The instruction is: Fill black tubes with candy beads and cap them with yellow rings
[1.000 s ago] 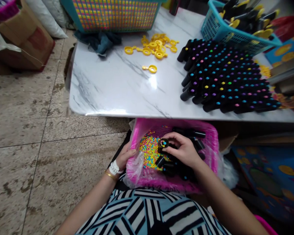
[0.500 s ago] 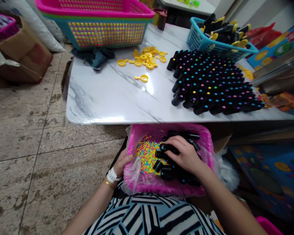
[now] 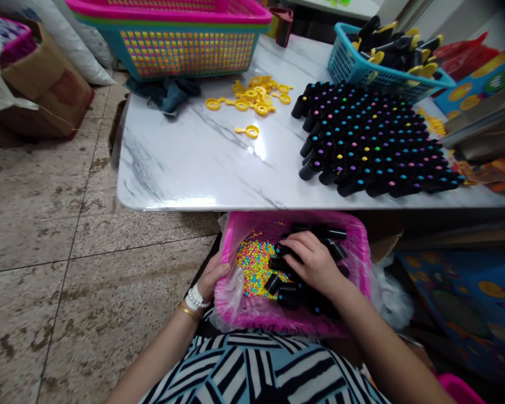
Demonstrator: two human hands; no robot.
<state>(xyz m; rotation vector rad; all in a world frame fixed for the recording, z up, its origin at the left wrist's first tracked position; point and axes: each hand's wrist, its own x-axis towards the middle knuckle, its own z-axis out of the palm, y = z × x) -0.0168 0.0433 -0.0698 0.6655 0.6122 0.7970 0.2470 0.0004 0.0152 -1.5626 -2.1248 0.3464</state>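
A plastic-lined pink basket (image 3: 367, 264) rests at my lap below the table edge. Inside it, small colourful beads (image 3: 255, 264) fill the left part and several black tubes (image 3: 289, 297) lie on the right. My left hand (image 3: 214, 275) grips the basket's left rim, thumb over the edge. My right hand (image 3: 311, 261) is inside, its fingers closed on a black tube (image 3: 283, 249) near the beads. Rows of black tubes with coloured dots on top (image 3: 374, 140) stand on the table above.
On the white marbled table (image 3: 172, 168) are yellow ring pieces (image 3: 256, 95), a dark cloth (image 3: 168, 95), stacked baskets (image 3: 189, 53) and a blue basket (image 3: 353, 67) of black and yellow parts. A cardboard box (image 3: 50, 84) stands at the left.
The view has shifted slightly, so the table items appear a little further right. Both hands keep nearly the same places at the pink basket.
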